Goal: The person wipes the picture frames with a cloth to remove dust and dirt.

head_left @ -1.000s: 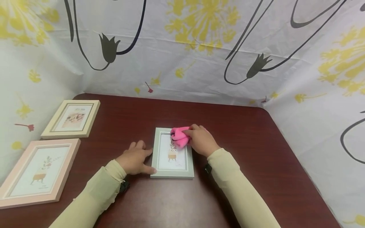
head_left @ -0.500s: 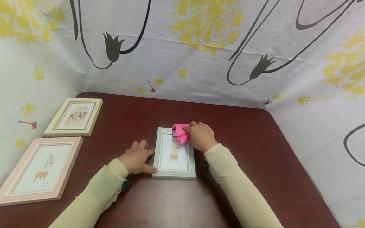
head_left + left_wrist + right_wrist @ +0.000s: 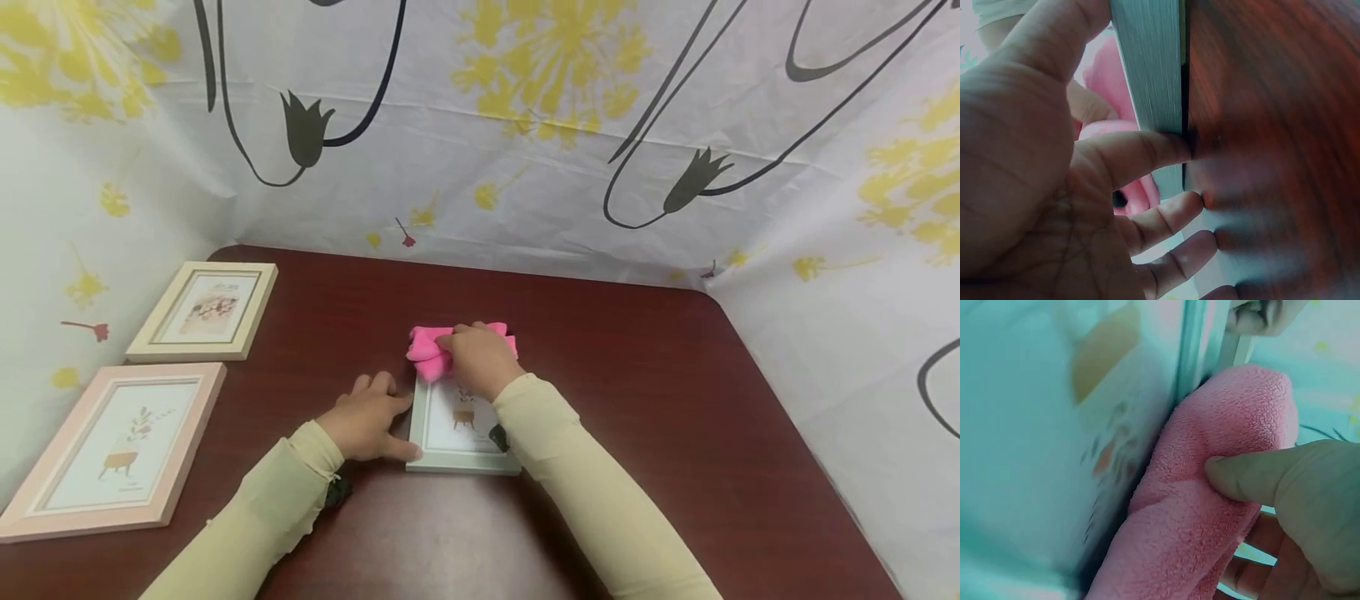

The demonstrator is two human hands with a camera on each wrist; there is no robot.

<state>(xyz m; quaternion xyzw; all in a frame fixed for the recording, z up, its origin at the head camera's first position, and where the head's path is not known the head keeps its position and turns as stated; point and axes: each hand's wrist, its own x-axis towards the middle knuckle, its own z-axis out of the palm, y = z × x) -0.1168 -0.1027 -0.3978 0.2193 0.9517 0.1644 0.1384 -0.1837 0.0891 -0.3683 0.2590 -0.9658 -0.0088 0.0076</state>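
A pale green picture frame (image 3: 465, 461) lies flat on the table, showing a plant-pot print. My left hand (image 3: 367, 419) is at its left edge, with the thumb on the lower left corner and the index finger against the side. In the left wrist view, the fingers (image 3: 1166, 219) are spread, their tips on the tabletop. My right hand (image 3: 483, 358) grips a folded pink cloth (image 3: 430, 352) over the frame's top end. The right wrist view has the thumb pressing into the fluffy cloth (image 3: 1210, 437) and fingers behind it. Cloth and hand hide the frame's upper part.
A pink picture frame (image 3: 191, 437) and a cream picture frame (image 3: 258, 310) lie at the table's left side. The dark red table (image 3: 637, 400) is bordered by white flower-patterned fabric (image 3: 450, 150) at the back and sides.
My right hand has slid the pink cloth left along the frame's top end, to its upper left corner. The left hand keeps its place at the frame's left edge.
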